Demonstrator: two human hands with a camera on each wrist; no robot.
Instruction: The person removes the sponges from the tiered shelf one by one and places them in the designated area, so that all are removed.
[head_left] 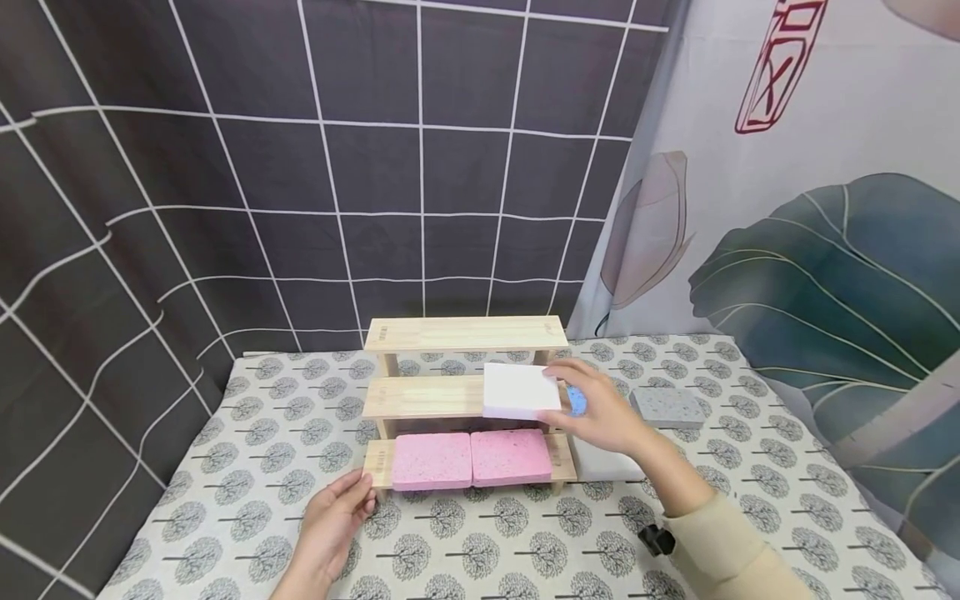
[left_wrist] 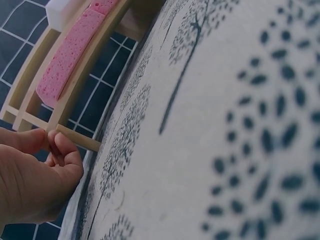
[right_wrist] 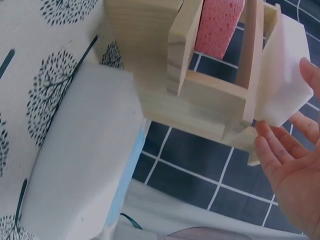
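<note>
A three-tier wooden shelf [head_left: 420, 396] stands on the patterned cloth. Two pink sponges [head_left: 432, 461] lie side by side on its lowest tier. At the right part of the middle tier is a white sponge block [head_left: 517, 387], which my right hand [head_left: 596, 404] grips by its right end, thumb on the near side and fingers on the far side. In the right wrist view the block [right_wrist: 285, 70] is at the tier's edge; whether it bears on the wood I cannot tell. My left hand [head_left: 333, 521] pinches the left end of the lowest tier, also seen in the left wrist view.
Right of the shelf lies another white block [head_left: 607, 462], partly under my right forearm. A blue piece [head_left: 576, 400] shows behind my hand. Farther right is a grey speckled block [head_left: 667, 407]. A dark gridded curtain [head_left: 375, 175] hangs behind the table.
</note>
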